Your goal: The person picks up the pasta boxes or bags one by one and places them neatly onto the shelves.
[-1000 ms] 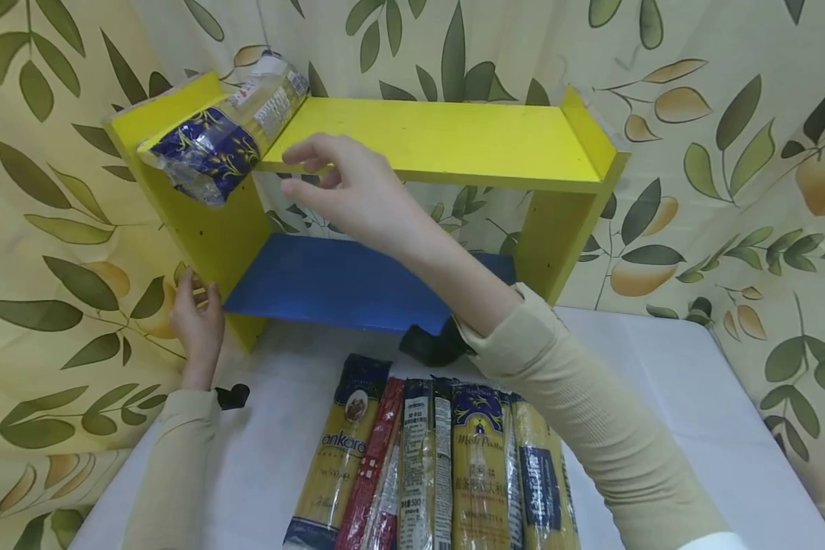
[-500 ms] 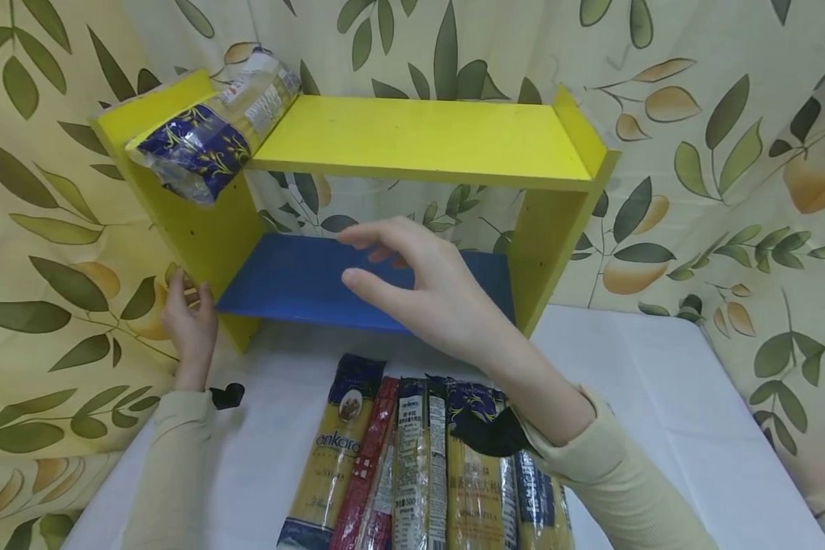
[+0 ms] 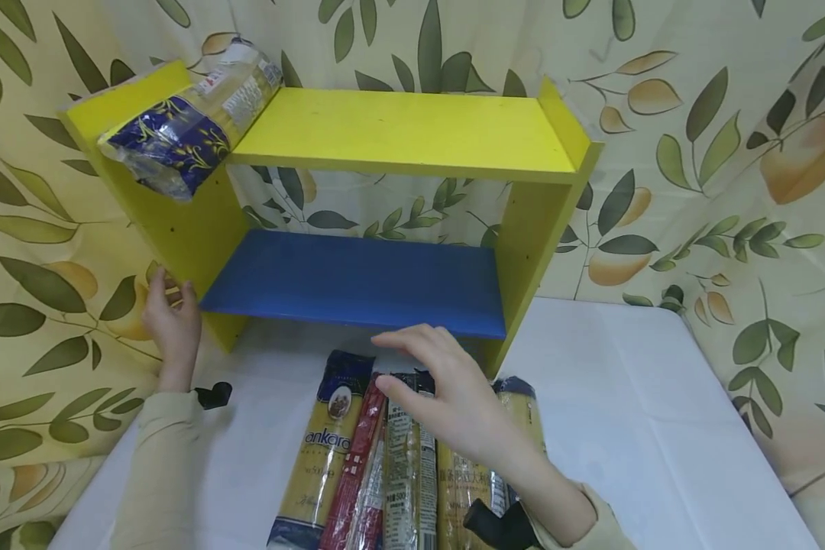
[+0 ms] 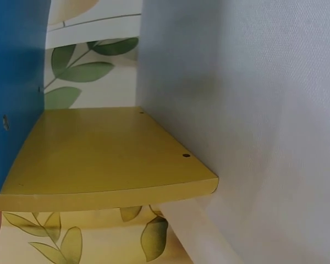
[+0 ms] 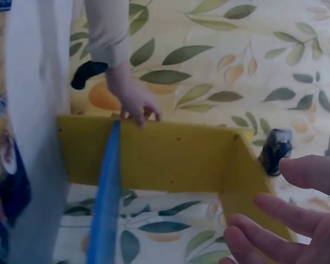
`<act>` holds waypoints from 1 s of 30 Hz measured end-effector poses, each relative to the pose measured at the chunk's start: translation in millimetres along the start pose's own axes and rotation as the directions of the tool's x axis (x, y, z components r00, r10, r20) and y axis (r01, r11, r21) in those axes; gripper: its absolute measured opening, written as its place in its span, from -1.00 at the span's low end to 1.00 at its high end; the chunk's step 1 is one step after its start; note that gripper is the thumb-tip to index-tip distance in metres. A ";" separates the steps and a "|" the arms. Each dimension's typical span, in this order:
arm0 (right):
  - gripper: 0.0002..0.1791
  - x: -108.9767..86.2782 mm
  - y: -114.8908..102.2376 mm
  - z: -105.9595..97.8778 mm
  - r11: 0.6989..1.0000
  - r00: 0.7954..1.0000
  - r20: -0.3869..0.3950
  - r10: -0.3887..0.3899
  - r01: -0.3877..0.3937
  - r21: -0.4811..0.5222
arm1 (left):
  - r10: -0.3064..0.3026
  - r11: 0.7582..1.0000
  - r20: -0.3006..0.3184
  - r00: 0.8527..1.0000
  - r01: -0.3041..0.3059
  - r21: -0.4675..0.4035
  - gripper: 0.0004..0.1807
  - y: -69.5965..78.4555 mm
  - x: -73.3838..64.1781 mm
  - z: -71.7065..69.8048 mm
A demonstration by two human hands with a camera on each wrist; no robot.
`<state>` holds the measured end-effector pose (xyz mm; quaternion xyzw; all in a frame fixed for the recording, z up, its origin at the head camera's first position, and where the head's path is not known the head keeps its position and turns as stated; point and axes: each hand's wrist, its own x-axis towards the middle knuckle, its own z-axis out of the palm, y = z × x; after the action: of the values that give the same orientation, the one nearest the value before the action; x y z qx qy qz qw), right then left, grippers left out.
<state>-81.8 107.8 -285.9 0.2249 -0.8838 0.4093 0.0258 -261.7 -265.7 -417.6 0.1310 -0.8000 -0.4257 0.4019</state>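
Note:
My left hand (image 3: 172, 317) rests against the outer face of the yellow shelf unit's left side panel (image 3: 199, 237), fingers loosely bent at its front edge. In the head view my right hand (image 3: 454, 393) hovers over a row of pasta packs, fingers relaxed and apart, holding nothing. The row includes an "ankara" pack (image 3: 323, 451), a red pack (image 3: 356, 466), a silver-labelled pack (image 3: 402, 473) and a golden pack (image 3: 461, 481) partly behind my hand. Up on the yellow top shelf (image 3: 399, 130), a blue-and-gold pasta pack (image 3: 192, 122) lies at the left end, its front sticking out over the edge.
A blue lower shelf (image 3: 357, 279) spans the unit between its side panels. The unit stands on a white-covered table (image 3: 626, 397) in front of a leaf-patterned curtain (image 3: 660, 153). Black straps (image 3: 213, 395) show at my cuffs.
My right hand has come down and toward me from beside the pack on the top shelf to above the row of packs. My left hand stays at the side panel.

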 end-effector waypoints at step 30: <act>-0.33 -58.2 88.5 80.2 0.929 0.926 0.090 0.366 -0.358 -0.097 | -0.012 1.000 0.004 1.000 0.012 -0.005 -0.61 -1.0 1.3 -1.7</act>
<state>-55.5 120.7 -415.5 0.0783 -0.9258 0.3591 -0.0886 -261.3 -268.0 -417.1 0.1338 -0.7991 -0.4303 0.3980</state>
